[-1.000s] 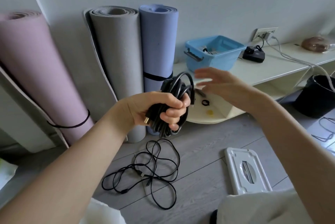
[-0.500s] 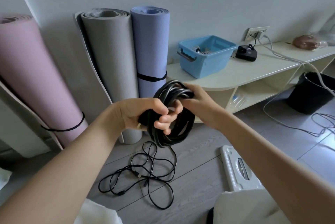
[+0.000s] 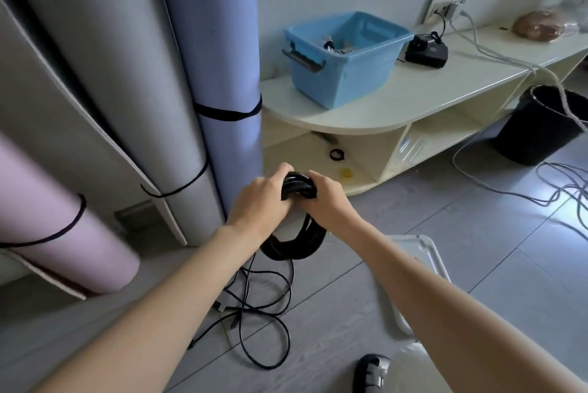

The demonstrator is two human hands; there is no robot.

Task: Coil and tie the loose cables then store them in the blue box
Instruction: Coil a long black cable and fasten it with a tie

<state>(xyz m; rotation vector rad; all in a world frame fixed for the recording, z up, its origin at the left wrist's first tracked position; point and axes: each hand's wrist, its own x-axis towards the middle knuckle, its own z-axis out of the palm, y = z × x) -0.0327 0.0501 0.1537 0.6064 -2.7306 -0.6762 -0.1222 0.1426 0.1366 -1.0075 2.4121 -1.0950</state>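
A thick black coiled cable [image 3: 294,241] hangs between my hands in the middle of the view. My left hand [image 3: 259,200] grips the top of the coil from the left and my right hand [image 3: 324,198] grips it from the right, both with fingers curled round the bundle. A thin black loose cable [image 3: 261,306] lies tangled on the floor below the coil. The blue box [image 3: 345,56] stands on the cream shelf unit [image 3: 445,90] beyond my hands, with some items inside it.
Three rolled mats, pink [image 3: 54,217], grey [image 3: 105,74] and purple [image 3: 216,52], lean against the wall at left. A black charger [image 3: 426,50] and grey cables [image 3: 509,192] lie at right, near a black bin [image 3: 541,125]. A white lid [image 3: 420,265] lies on the floor.
My right hand came onto the coil and now grips it beside the left. Both hands have moved forward and lower, and my view has come closer to the shelf.
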